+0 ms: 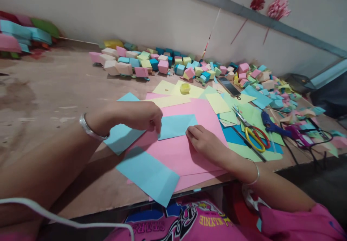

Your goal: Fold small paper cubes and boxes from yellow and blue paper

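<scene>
A light blue strip of paper point(175, 126) lies over large pink sheets point(173, 154) in front of me. My left hand point(148, 115) is closed at the strip's left end, its fingertips pointing down. The thumb and fingers of my right hand point(204, 141) are pressed together on the strip's lower right corner, where the end looks creased at a slant. A second light blue sheet point(148, 174) lies nearer me, overhanging the pink sheets. Another blue sheet point(123, 138) is partly under my left wrist.
Scissors point(255, 138), a glue gun point(276, 125) and a phone point(229, 86) lie to the right among coloured papers. Small folded paper boxes point(162, 65) line the wall. A yellow paper piece point(185, 88) sits behind the pink sheets. A white cable point(67, 222) crosses at lower left.
</scene>
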Available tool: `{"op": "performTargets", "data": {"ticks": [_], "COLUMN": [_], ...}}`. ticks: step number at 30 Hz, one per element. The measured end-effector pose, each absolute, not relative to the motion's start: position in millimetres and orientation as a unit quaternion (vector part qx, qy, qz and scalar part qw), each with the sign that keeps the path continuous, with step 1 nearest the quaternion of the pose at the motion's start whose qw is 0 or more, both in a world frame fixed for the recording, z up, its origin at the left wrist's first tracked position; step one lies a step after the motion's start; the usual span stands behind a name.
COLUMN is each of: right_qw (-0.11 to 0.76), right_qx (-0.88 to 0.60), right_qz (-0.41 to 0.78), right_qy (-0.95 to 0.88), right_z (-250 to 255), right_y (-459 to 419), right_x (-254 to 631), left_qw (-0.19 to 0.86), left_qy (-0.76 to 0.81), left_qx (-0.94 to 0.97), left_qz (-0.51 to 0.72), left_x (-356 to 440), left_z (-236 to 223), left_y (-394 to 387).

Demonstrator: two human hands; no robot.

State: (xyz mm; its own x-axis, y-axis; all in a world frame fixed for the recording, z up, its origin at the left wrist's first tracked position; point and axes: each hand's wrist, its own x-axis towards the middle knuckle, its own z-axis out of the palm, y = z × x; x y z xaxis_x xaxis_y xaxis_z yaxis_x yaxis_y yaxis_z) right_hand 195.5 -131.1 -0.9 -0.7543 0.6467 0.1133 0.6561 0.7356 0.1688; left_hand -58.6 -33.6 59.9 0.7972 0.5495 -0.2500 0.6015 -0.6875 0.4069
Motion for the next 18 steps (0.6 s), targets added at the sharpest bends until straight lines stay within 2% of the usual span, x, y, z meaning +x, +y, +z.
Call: {"op": "performTargets", "data": {"ticks": [1,5,9,12,14,18], "right_qw": [0.024,0.022,0.05,0.113,0.148,0.223], "right_qx": [-0.347,-0.351,-0.38,-0.445,-0.463,-0.444], "right_qz": [-0.103,-0.08,-0.089,-0.136,-0.133,-0.111], "right_qy": [-0.932,-0.933,-0.919,-0.878,-0.864,-0.861], "right_z": [-1,4,12,17,19,25], "right_y": [-130,-125,-122,-122,-123,-134], "right_x": [195,194,192,189,188,192], "left_qw": [0.235,0.129,0.155,0.167,0.209,0.379], "left_qy": [0.316,0.429,0.471,0.45,0.411,0.333], "left_qx": [0.917,0.894,0.868,0.877,0.885,0.857], "left_qz": [-0.064,0.031,-0.016,0.022,0.06,0.106], "left_x": [-53,-37,-29,-24,-21,-18], "left_z": [64,59,45,53,65,81], "left_y": [-34,-32,-35,-47,-58,-68]}}
